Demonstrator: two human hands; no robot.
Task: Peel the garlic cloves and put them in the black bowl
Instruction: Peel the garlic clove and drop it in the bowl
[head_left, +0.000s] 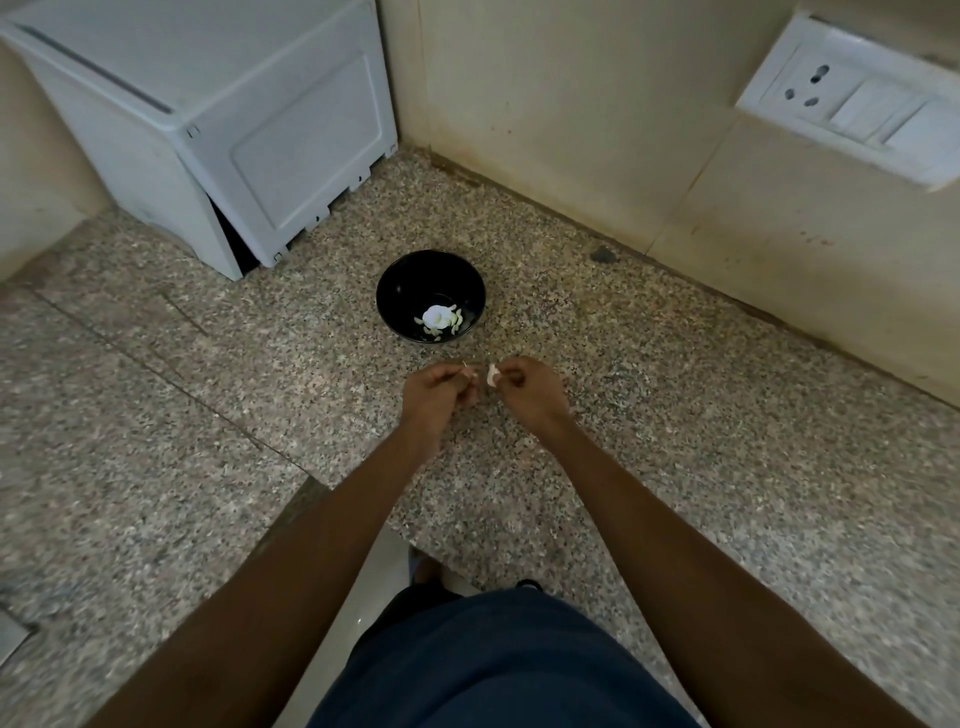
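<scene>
A black bowl (430, 294) stands on the speckled granite counter (675, 415), holding several pale garlic cloves (440, 317). Just in front of the bowl, both my hands hover above the counter, close together. My right hand (530, 395) pinches a white garlic clove (492, 375) at its fingertips. My left hand (441, 397) has its fingers curled and pinches a small white scrap, seemingly peel (469, 372), right beside the clove.
A white appliance (218, 130) sits at the back left corner. Tiled walls close the back and right; a white socket and switch plate (852, 98) is on the right wall. The counter's front edge runs near my body.
</scene>
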